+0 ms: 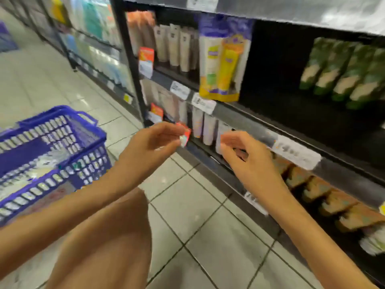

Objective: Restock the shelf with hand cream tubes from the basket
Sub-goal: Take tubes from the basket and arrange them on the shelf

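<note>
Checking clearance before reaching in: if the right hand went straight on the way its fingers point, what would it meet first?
Probably the pale tubes standing on the lower shelf, just beyond the right hand; blur leaves depth unclear. The left hand pinches a red tag off to the side.
</note>
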A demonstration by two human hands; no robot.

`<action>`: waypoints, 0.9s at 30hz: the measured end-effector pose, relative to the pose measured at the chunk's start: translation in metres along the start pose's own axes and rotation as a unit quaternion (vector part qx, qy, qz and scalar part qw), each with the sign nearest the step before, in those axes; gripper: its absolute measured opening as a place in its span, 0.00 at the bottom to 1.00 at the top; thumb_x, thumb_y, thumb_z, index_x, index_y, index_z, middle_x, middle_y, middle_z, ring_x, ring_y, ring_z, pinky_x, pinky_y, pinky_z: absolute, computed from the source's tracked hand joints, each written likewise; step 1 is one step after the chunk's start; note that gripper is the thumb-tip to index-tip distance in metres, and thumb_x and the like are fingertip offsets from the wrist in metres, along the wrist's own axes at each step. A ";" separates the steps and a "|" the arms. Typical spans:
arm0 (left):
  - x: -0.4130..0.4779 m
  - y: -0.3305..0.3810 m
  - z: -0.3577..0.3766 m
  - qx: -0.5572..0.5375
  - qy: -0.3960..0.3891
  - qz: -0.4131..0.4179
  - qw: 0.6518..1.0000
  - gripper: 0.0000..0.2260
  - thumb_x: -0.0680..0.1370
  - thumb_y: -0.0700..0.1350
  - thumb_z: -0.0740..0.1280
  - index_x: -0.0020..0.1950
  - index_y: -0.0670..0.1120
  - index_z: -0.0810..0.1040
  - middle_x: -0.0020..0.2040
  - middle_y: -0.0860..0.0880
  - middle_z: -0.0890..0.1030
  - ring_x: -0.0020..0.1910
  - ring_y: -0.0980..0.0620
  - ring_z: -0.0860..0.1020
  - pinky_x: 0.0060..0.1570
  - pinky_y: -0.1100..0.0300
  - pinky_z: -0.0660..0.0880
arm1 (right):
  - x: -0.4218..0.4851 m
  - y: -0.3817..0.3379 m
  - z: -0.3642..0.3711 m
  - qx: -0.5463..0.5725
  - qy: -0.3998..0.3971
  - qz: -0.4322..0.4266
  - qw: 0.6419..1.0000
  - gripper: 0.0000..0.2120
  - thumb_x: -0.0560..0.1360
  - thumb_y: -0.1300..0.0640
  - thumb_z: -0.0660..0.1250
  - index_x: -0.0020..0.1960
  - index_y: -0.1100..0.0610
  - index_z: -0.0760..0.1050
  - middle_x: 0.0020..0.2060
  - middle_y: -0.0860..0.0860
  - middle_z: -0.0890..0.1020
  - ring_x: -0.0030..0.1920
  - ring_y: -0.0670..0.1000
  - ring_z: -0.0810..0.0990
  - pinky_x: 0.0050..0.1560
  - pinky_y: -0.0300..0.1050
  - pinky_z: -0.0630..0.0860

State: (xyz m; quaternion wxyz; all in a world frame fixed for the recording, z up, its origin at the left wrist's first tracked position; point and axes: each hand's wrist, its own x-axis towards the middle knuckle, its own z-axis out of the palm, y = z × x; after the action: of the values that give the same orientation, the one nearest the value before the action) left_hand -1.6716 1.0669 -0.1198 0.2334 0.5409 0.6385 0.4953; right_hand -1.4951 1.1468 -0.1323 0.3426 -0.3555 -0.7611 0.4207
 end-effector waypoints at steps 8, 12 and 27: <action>-0.060 -0.121 -0.193 0.054 0.247 -0.126 0.959 0.10 0.75 0.32 0.64 0.52 0.44 0.76 0.49 0.50 0.80 0.40 0.72 0.77 0.47 0.78 0.71 | 0.065 -0.054 0.230 0.072 -0.196 -0.050 0.977 0.08 0.74 0.63 0.65 0.48 0.50 0.75 0.43 0.45 0.81 0.47 0.45 0.79 0.53 0.36 0.73; -0.095 -0.175 -0.261 0.079 0.330 -0.187 0.922 0.10 0.76 0.34 0.64 0.52 0.47 0.76 0.48 0.51 0.80 0.44 0.63 0.77 0.46 0.74 0.72 | 0.081 -0.070 0.308 0.052 -0.261 -0.048 0.963 0.06 0.75 0.63 0.65 0.50 0.54 0.76 0.42 0.45 0.80 0.46 0.47 0.79 0.52 0.35 0.73; -0.166 -0.277 -0.354 0.024 0.396 -0.377 0.837 0.10 0.76 0.35 0.64 0.56 0.37 0.78 0.53 0.43 0.80 0.50 0.52 0.75 0.52 0.63 0.68 | 0.138 -0.046 0.523 -0.034 -0.381 0.095 0.919 0.09 0.75 0.64 0.62 0.46 0.71 0.76 0.40 0.61 0.77 0.44 0.52 0.73 0.50 0.51 0.70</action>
State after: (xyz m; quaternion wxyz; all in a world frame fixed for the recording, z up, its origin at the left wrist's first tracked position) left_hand -2.0432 0.8005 -0.2624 0.1164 0.0213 0.8426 0.5255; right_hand -2.0069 1.0359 -0.2756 -0.0275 -0.2502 -0.8105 0.5289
